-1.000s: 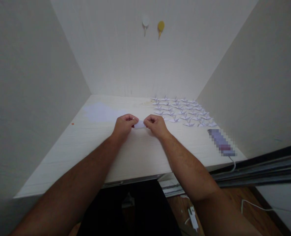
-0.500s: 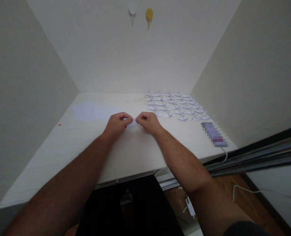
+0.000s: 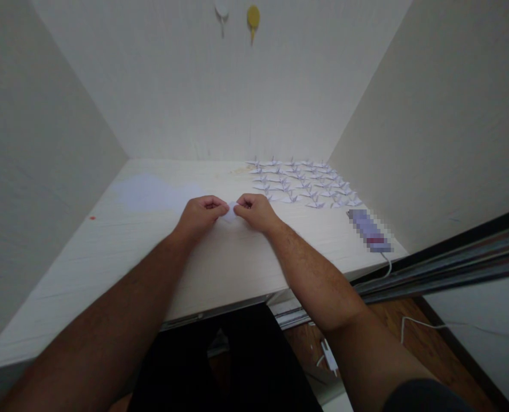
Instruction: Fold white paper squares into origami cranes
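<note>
A small folded piece of pale lilac paper [image 3: 231, 210] is pinched between both hands over the white table [image 3: 121, 252]. My left hand [image 3: 200, 214] grips its left end with curled fingers. Its right end is held by my right hand [image 3: 254, 210], fingers closed too. The hands almost touch, so most of the paper is hidden. Behind my right hand, several small folded paper cranes [image 3: 301, 186] stand in rows on the table.
A loose pile of pale lilac paper sheets [image 3: 151, 191] lies at the back left. A blurred flat device [image 3: 369, 230] with a white cable lies near the right edge. Walls enclose the table on three sides, with two hooks [image 3: 237, 14] on the back one.
My hands have drawn closer together on the paper, so less of it shows. The head view has shifted, moving everything left and up in the picture.
</note>
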A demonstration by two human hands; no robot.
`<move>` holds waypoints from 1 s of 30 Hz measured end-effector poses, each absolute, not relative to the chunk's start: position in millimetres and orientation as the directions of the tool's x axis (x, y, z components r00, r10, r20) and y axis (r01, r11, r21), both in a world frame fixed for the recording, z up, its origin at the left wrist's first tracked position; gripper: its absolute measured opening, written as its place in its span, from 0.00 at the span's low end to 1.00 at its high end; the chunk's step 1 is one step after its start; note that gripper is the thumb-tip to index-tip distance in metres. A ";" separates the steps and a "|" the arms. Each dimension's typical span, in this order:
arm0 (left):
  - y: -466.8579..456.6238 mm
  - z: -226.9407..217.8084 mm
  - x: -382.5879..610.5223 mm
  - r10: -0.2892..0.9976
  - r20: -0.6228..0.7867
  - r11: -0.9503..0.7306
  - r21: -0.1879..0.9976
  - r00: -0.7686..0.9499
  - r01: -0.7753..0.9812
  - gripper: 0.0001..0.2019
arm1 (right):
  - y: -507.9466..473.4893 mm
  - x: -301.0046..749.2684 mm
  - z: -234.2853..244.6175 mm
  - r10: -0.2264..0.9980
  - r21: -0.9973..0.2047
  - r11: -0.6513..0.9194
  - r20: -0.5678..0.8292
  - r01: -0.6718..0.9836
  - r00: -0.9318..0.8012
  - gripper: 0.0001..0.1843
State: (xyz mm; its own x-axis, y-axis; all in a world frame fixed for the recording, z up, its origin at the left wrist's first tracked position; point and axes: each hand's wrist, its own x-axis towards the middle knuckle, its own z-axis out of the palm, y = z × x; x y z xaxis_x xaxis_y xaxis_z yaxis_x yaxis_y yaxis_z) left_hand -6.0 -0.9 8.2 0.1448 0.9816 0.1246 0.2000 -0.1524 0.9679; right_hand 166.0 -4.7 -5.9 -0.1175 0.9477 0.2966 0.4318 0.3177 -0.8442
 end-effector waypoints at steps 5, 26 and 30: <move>2.0 4.5 -8.9 0.953 0.136 -0.211 0.938 0.270 0.274 0.08 | -4.6 166.1 -7.3 0.959 -0.845 0.284 0.245 0.453 -0.143 0.08; 10.4 -3.1 -12.8 0.980 -0.048 0.057 0.997 0.193 -0.044 0.12 | -6.4 170.7 -8.5 0.929 -0.933 0.326 0.287 0.151 -0.232 0.07; 9.3 -2.9 -11.7 0.975 -0.030 0.039 0.998 0.222 -0.039 0.12 | -7.0 171.4 -7.4 0.927 -0.931 0.325 0.279 0.168 -0.251 0.06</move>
